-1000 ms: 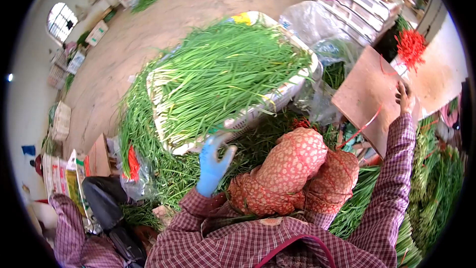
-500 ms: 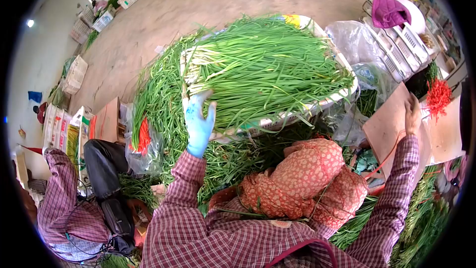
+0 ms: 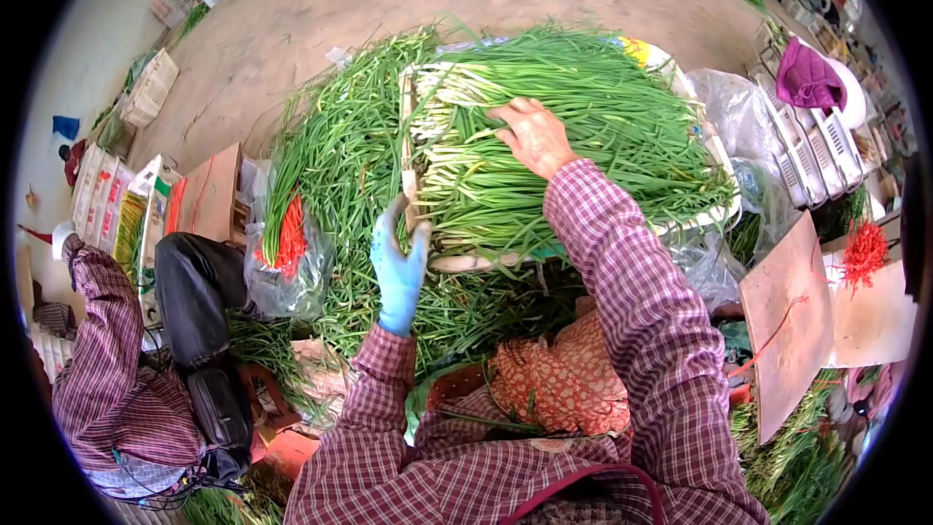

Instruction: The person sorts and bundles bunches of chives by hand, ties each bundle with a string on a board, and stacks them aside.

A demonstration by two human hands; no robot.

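A white plastic crate [image 3: 465,262] in front of me is heaped with long green chives [image 3: 603,97], their pale stem ends towards the left. My left hand [image 3: 396,267], in a blue glove, is at the crate's front left corner with thumb and fingers apart and nothing in it. My bare right hand [image 3: 536,139] reaches over the heap and rests on the chives near their pale ends. Its fingers are stretched to the left, thumb apart. Loose chives [image 3: 340,146] spill along the crate's left side and below it.
A bundle of red ties [image 3: 292,238] is by a clear plastic bag at the left. Beside me on the left sits a person in a checked sleeve [image 3: 107,331]. A tilted cardboard sheet [image 3: 787,321], more red ties [image 3: 863,255] and stacked white crates [image 3: 812,151] are at the right.
My right hand has left the cardboard at the right and come over onto the chives in the crate. My left hand stays by the crate's left corner. The view has shifted slightly.
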